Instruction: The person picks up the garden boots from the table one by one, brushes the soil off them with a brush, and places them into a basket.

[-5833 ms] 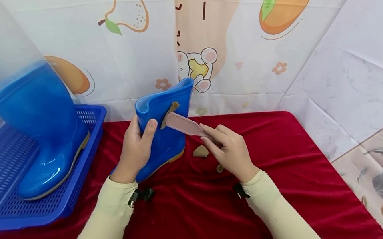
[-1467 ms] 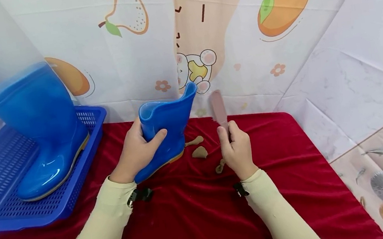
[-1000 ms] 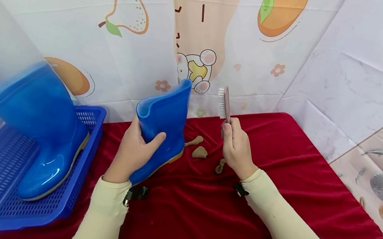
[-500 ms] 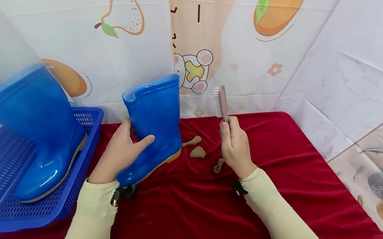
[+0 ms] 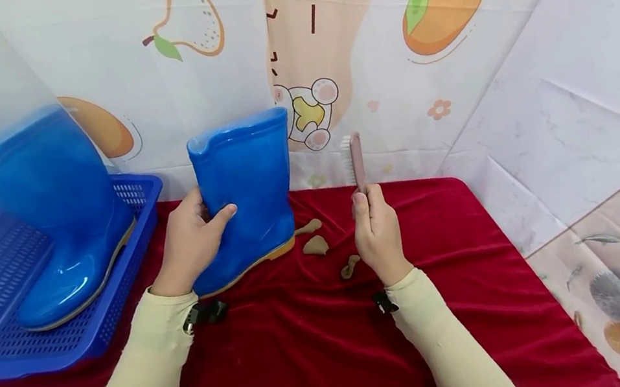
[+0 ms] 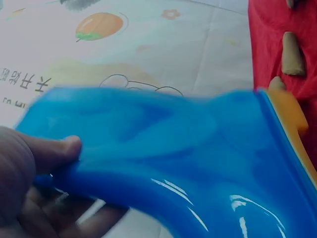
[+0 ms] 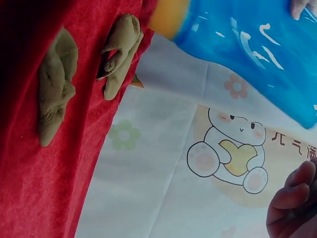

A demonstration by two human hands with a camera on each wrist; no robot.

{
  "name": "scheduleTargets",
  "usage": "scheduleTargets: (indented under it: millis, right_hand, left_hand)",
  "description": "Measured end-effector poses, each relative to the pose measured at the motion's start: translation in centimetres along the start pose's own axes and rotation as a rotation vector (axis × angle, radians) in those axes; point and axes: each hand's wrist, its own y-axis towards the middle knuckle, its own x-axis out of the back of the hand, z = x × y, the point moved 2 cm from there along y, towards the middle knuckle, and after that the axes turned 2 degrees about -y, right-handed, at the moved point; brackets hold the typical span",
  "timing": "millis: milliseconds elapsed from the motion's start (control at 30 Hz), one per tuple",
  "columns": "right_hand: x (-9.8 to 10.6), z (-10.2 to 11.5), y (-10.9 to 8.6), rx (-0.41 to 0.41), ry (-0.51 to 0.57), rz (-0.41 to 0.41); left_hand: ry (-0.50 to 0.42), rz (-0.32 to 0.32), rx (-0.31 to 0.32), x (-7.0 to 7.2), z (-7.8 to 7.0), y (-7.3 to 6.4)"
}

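A blue rain boot [image 5: 246, 182] with a yellow-brown sole stands over the red cloth, toe pointing to the near left. My left hand [image 5: 189, 239] grips its shaft from the left, thumb on the near side; in the left wrist view the thumb lies across the blue boot [image 6: 163, 144] and the other fingers are partly hidden. My right hand [image 5: 378, 230] holds a pinkish scrub brush [image 5: 357, 154] upright by its handle, white bristles facing the boot and apart from it. Brown clay-like pieces [image 5: 315, 245] lie between boot and brush.
At left, a second blue boot [image 5: 62, 213] leans in a blue perforated plastic basket [image 5: 102, 335]. Red cloth [image 5: 309, 363] covers the table. Behind it hangs a printed white curtain [image 5: 248, 77]. Another brown lump [image 5: 350, 266] lies below the right hand.
Earlier, the brush pressed a brown strip on the shaft; that strip is off the boot now. The brush has lifted away rightward and turned upright. The boot has turned and shifted left, its opening less bent.
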Motion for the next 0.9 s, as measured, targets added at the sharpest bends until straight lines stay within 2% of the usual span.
scheduleTargets:
  millis: [200,367,567,667,800,900]
  right_hand:
    - [-0.1,0.1,0.0,-0.011,-0.009,0.003]
    - [-0.1,0.2,0.0,-0.015,-0.021,-0.004]
    - [-0.2,0.2,-0.1,-0.022,-0.021,-0.003]
    - [-0.3,0.1,-0.2,-0.019,-0.022,0.001]
    - [-0.4,0.1,-0.3,-0.019,-0.034,0.01]
    - [-0.5,0.0,-0.3,-0.022,-0.039,0.012]
  left_hand:
    - [-0.111,-0.016,-0.12,0.2,-0.3,0.1]
    - [-0.135,0.057,-0.139,-0.1,0.1,0.1]
    - [-0.109,0.209,-0.083,-0.6,0.9,0.5]
    - [-0.152,0.276,-0.028,-0.4,1.4,0.7]
    - [-0.22,0.303,0.018,0.0,2.1,0.9]
    - [-0.209,0.281,0.025,0.1,2.6,0.9]
